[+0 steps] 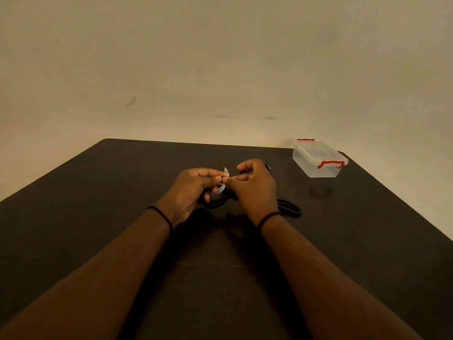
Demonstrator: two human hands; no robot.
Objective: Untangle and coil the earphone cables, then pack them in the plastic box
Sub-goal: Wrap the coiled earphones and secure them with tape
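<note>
My left hand (193, 190) sits toward the middle of the dark table (98, 217), fingers curled round a black coiled earphone cable (215, 204) and thumb and forefinger pinching a small pale strip (224, 177) — tape or a tie, I cannot tell which. My right hand (255, 187) meets it fingertip to fingertip, pinching the same strip, with more black cable (268, 166) poking out behind its knuckles. Just right of my right wrist a second black coil (291, 208) lies flat on the table. At the far right corner stands the clear plastic box (318, 159) — lid on, red clasps.
</note>
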